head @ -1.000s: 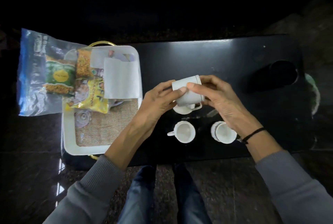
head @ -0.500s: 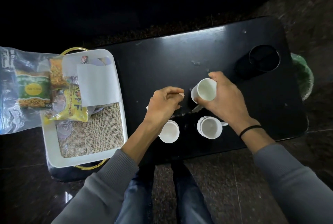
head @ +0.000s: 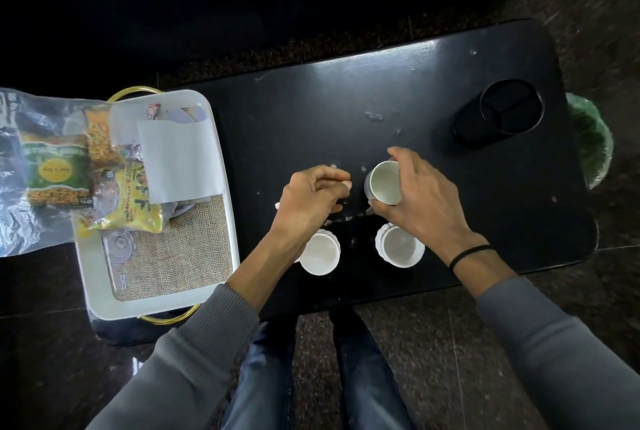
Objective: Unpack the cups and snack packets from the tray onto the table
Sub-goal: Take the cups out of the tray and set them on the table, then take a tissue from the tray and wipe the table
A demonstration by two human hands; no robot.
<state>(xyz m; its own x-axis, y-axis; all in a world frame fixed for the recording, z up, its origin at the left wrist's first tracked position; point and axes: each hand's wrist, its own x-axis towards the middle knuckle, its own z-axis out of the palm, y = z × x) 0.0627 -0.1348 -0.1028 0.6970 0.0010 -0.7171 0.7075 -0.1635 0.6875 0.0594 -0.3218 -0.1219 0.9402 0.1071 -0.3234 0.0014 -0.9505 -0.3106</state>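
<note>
My right hand [head: 426, 201] grips a white cup [head: 384, 185], tilted with its mouth toward me, at the middle of the black table [head: 311, 111]. My left hand [head: 308, 201] is curled just left of it. A white sliver shows at that hand's left edge; whether a cup sits under it is hidden. Two more white cups [head: 320, 254] [head: 400, 249] stand upright near the front edge. The white tray [head: 223, 166] at the left holds a yellow snack packet [head: 138, 208], an orange packet [head: 98, 138] and a white paper [head: 176, 159].
A clear plastic bag with a green snack packet [head: 57, 170] hangs over the tray's left side. A burlap mat [head: 180, 253] and a clear lid [head: 119, 246] lie in the tray. A black round holder [head: 502, 118] stands at the table's far right. My knees are below the front edge.
The right hand has carried the upper cup to the right, off the lower one, and turned its mouth up. The left hand has curled over the spot where the lower cup stood.
</note>
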